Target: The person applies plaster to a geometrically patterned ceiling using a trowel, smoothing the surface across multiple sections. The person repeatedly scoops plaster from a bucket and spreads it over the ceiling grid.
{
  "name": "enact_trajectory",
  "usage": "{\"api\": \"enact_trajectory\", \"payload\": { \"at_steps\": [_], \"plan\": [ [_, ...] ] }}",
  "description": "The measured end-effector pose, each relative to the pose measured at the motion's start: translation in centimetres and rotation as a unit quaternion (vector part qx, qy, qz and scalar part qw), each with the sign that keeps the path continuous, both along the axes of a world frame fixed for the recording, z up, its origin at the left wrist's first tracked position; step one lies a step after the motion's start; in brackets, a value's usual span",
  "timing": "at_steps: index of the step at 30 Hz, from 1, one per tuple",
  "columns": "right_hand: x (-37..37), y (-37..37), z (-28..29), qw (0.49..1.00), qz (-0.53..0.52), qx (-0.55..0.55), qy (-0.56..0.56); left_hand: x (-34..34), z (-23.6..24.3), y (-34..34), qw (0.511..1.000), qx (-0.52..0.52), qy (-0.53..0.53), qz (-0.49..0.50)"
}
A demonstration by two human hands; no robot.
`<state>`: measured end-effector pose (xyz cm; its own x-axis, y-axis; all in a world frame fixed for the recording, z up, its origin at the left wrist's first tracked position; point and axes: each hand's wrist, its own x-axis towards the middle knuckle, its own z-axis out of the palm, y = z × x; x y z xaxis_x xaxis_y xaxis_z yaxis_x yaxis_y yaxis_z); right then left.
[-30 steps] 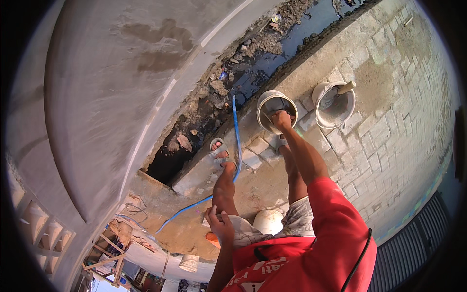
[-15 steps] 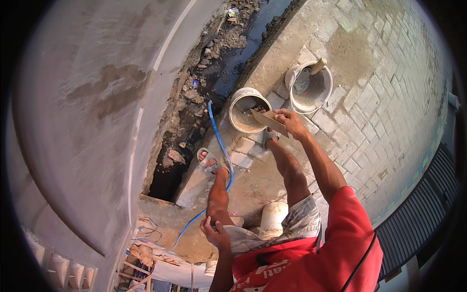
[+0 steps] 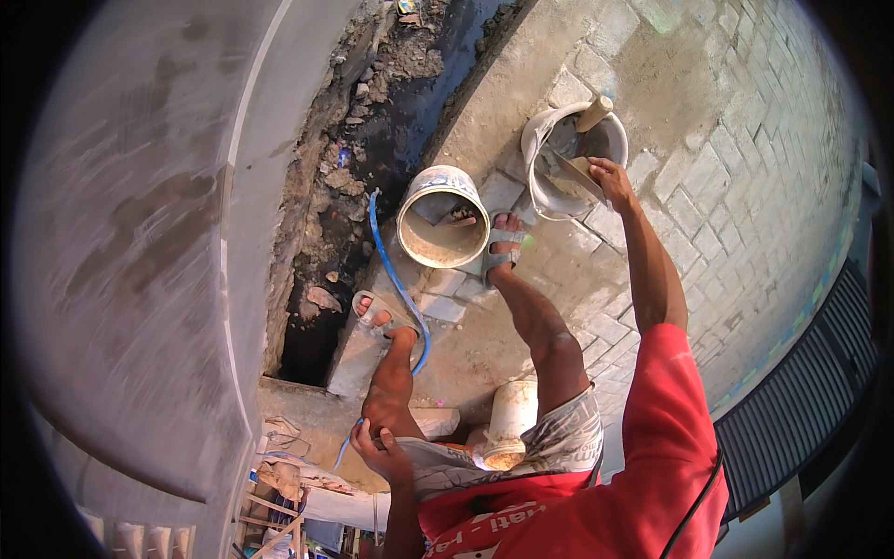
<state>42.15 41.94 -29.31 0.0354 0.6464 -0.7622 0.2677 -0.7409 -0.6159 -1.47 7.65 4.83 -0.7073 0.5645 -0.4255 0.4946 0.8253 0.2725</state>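
My right hand (image 3: 612, 182) grips one end of a thin, flat rectangular board (image 3: 579, 174), tilted down inside a pale bucket (image 3: 534, 149). Grey wet material coats the inside of that bucket, and a tool with a thick tan handle (image 3: 594, 113) leans over its far rim. To the left, by my feet, a second white bucket (image 3: 406, 235) holds murky brownish liquid and a partly hidden object. My left hand (image 3: 382, 454) lies beside my left knee with nothing in it, its fingers loosely bent and apart.
A smooth grey wall (image 3: 140, 233) rises on the left, beside an open ditch (image 3: 382, 140) of dark water and rubble. A blue hose (image 3: 396, 279) curves past my left foot. Paving blocks (image 3: 708, 177) extend to the right. White pipe pieces (image 3: 514, 407) stand between my legs.
My right hand has carried the board from above the left bucket, right and away from me, into the right bucket. My left hand stays by the knee. The whole view has shifted slightly.
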Motion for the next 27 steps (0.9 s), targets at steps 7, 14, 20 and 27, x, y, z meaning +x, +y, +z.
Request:
{"api": "enact_trajectory", "payload": {
  "at_steps": [7,14,20,27],
  "plan": [
    [0.3,1.1,-4.8,0.981,0.17,0.066,-0.073,0.2,-0.4,0.8,0.996,-0.031,0.047,-0.068],
    [-0.3,1.1,-5.6,0.952,0.253,-0.004,-0.17,0.1,-0.7,1.3,0.997,-0.026,0.034,-0.068],
    [0.2,0.8,-6.9,0.982,0.173,-0.031,-0.069,0.0,-1.0,1.7,0.997,-0.023,0.034,-0.071],
    [0.5,1.2,-2.5,0.955,-0.067,-0.211,0.2,-0.4,-1.2,2.3,0.995,0.001,0.039,-0.093]
  ]
}}
